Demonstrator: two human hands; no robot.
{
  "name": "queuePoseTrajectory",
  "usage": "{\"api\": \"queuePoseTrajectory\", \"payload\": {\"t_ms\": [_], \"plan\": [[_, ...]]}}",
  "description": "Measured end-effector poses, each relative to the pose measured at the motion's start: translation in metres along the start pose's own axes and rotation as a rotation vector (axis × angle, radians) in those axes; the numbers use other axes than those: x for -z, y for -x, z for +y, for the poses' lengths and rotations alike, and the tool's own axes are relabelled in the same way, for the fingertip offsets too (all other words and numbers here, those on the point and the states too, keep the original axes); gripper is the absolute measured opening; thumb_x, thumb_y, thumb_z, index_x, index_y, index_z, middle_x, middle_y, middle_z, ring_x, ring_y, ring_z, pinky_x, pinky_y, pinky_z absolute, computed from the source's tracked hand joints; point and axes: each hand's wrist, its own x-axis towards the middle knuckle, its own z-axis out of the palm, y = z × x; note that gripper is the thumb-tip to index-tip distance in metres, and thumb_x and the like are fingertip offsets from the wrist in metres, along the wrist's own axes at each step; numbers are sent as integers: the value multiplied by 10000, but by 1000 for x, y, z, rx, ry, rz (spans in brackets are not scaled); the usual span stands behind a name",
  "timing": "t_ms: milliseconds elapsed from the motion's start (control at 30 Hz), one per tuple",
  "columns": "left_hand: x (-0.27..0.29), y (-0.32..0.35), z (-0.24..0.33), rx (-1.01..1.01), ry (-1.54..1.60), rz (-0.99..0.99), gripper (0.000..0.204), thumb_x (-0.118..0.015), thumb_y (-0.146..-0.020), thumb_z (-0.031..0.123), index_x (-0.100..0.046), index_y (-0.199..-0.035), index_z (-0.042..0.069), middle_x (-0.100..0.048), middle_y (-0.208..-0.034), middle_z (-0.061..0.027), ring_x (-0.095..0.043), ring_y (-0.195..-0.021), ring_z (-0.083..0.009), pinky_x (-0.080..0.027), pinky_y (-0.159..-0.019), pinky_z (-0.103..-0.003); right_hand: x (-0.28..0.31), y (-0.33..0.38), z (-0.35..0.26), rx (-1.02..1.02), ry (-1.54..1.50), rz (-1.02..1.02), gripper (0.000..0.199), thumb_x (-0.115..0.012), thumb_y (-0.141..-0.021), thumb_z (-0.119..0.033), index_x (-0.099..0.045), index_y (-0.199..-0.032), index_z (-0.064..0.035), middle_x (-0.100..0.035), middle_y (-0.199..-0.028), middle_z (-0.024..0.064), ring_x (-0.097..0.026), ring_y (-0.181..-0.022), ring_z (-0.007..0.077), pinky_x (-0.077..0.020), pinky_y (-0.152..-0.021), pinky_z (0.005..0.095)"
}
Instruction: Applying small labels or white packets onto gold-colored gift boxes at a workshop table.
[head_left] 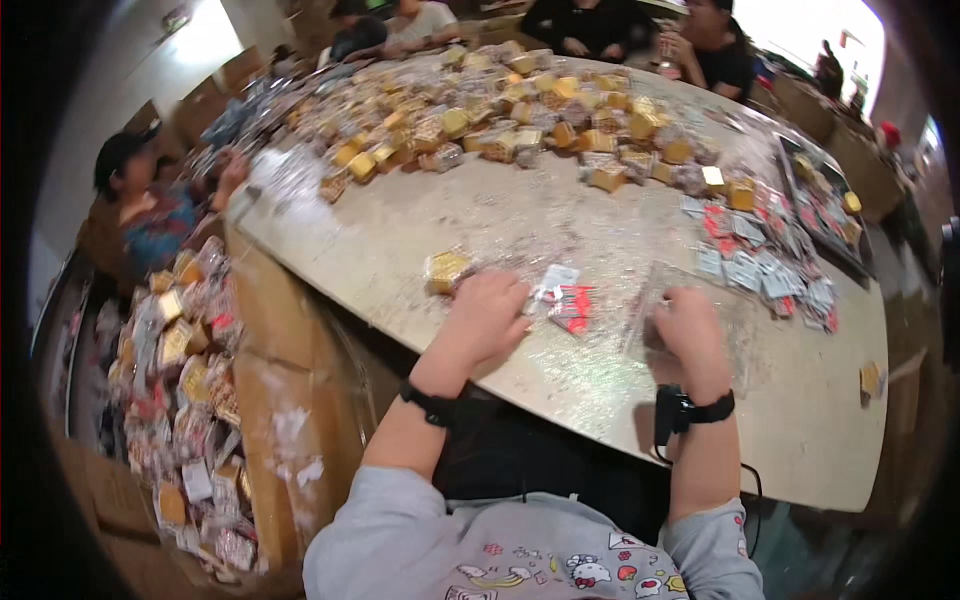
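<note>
My left hand (487,318) rests on the table (800,420), fingers curled, its fingertips touching a small red and white packet (566,300). A yellow wrapped block (446,269) lies just left of that hand. My right hand (686,330) sits farther right with its fingers closed on a clear plastic bag (690,285) that lies flat on the table. Both wrists wear black bands.
A heap of yellow wrapped blocks (520,115) covers the far half of the table. Red and white packets (765,260) spread at the right beside a dark tray (825,215). A cardboard box of packed goods (185,400) stands at my left. Several people sit around the table.
</note>
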Motion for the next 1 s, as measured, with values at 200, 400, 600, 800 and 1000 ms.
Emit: {"api": "queuePoseTrajectory", "payload": {"t_ms": [200, 400, 600, 800, 1000], "plan": [[-18, -7, 1, 115, -117, -125, 434, -641, -786, 220, -538, -1173, 53, -538, -1190, -138, -483, -1139, -315, -381, -958, -438, 0, 4, 4, 5, 54, -44, 175, -668, -699, -179, -667, -807, -41, -601, -886, 168, -584, -891, 348, -490, -771, 428], [-19, -12, -17, 41, 141, -131, 290, -582, -811, 69, -604, -1100, 51, -565, -1146, -160, -515, -1094, -346, -431, -923, -398, -13, 0, 15, 50, 21, -25, 123, -634, -705, -119, -665, -793, -39, -593, -865, 156, -580, -887, 338, -491, -763, 421], [1, -7, -20, -54, 111, -260, 453, -623, -721, 62, -565, -1171, 65, -537, -1191, -164, -512, -1106, -349, -432, -935, -403, -17, 0, 18, 64, -25, 33, 90, -596, -732, -93, -656, -770, -37, -576, -848, 158, -579, -850, 346, -486, -746, 430], [7, -16, -14, -199, 147, -349, 540, -651, -699, 68, -541, -1227, 79, -516, -1246, -167, -484, -1160, -339, -409, -976, -412, -17, -2, 15, 88, -115, 143, 89, -593, -766, -107, -632, -761, -27, -574, -838, 151, -573, -843, 348, -486, -735, 428], [-16, -35, -6, -216, 199, -408, 541, -706, -702, 134, -549, -1217, 76, -533, -1218, -152, -496, -1134, -330, -409, -974, -400, -11, -8, 12, 23, -359, 232, 123, -563, -824, -118, -574, -879, -8, -612, -837, 185, -584, -821, 375, -475, -719, 435]]}}
